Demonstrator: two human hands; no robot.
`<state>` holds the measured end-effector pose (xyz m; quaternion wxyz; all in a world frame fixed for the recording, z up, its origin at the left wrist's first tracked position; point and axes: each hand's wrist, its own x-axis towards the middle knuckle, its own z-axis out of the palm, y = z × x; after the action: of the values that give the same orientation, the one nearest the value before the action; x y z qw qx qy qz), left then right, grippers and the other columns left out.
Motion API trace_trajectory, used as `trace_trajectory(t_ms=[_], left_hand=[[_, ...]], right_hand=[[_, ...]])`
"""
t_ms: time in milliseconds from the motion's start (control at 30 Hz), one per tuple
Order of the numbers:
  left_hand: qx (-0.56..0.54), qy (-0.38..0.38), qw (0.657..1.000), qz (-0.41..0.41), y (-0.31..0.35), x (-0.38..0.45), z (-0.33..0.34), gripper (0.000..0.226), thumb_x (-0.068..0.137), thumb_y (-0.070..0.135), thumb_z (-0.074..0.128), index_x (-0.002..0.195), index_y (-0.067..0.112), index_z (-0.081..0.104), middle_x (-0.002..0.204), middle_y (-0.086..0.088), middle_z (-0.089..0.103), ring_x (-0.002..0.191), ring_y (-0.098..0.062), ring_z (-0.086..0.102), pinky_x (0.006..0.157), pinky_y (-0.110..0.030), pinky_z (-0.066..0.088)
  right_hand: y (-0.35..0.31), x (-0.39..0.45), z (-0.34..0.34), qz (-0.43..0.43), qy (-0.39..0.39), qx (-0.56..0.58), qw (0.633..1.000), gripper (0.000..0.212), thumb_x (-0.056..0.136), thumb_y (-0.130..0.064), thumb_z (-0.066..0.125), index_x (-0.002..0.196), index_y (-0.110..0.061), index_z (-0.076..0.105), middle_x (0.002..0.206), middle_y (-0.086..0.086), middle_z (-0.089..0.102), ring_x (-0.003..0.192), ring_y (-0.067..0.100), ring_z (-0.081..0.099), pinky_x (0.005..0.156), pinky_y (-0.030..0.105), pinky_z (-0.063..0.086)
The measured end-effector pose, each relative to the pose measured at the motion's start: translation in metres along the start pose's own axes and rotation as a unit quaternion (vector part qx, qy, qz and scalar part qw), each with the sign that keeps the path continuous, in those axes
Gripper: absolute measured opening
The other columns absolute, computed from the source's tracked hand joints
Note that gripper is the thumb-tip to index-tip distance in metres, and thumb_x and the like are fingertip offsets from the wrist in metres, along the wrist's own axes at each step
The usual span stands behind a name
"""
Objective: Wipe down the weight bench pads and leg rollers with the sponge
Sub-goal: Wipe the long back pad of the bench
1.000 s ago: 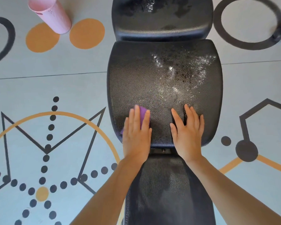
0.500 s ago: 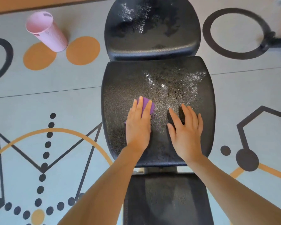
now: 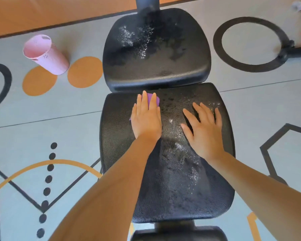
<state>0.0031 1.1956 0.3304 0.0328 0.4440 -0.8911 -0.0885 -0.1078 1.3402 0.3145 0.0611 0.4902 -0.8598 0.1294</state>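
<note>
Patterned floor (image 3: 259, 110) holds pink cup (image 3: 46, 54) beside bench pad (image 3: 122, 153).

Sponge (image 3: 153, 100) mostly hidden under left hand (image 3: 146, 119); nearest pad (image 3: 179, 233) cut off.

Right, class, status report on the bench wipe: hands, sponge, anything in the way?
Left hand flat on purple sponge, far edge of middle pad. Right hand flat on the pad, empty. Pink cup on floor, clear of the bench.
</note>
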Motion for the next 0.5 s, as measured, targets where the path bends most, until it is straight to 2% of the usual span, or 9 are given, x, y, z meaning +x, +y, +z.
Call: trace_trajectory(t_ms=[167,333,500], left_hand=[[0.014,-0.037,0.999,0.004,0.005,0.035,0.001,0.049,0.105,0.031,0.023,0.152,0.022,0.017,0.161,-0.006,0.01,0.148,-0.023,0.005,0.119,-0.036,0.009],[0.011,-0.039,0.999,0.012,0.01,0.008,-0.002,0.05,0.104,0.03,0.024,0.152,0.02,0.015,0.161,-0.007,0.009,0.148,-0.023,0.006,0.119,-0.036,0.008],[0.018,-0.035,0.999,0.027,0.014,-0.048,0.005,0.05,0.098,0.03,0.027,0.146,0.017,0.033,0.155,-0.013,0.028,0.144,-0.028,0.024,0.116,-0.04,0.02]], right_hand=[[0.0,0.0,-0.002,-0.001,0.005,0.0,1.0,0.044,0.096,-0.041,0.046,0.132,-0.019,0.057,0.142,0.014,0.048,0.136,0.032,0.038,0.114,0.058,0.017],[-0.001,0.0,-0.003,-0.001,-0.002,0.01,1.0,0.044,0.096,-0.042,0.046,0.132,-0.019,0.057,0.142,0.014,0.048,0.136,0.032,0.038,0.114,0.058,0.017],[-0.001,0.0,-0.004,0.001,-0.005,0.019,1.0,0.045,0.095,-0.042,0.046,0.132,-0.019,0.058,0.142,0.014,0.048,0.136,0.032,0.038,0.115,0.057,0.016]])
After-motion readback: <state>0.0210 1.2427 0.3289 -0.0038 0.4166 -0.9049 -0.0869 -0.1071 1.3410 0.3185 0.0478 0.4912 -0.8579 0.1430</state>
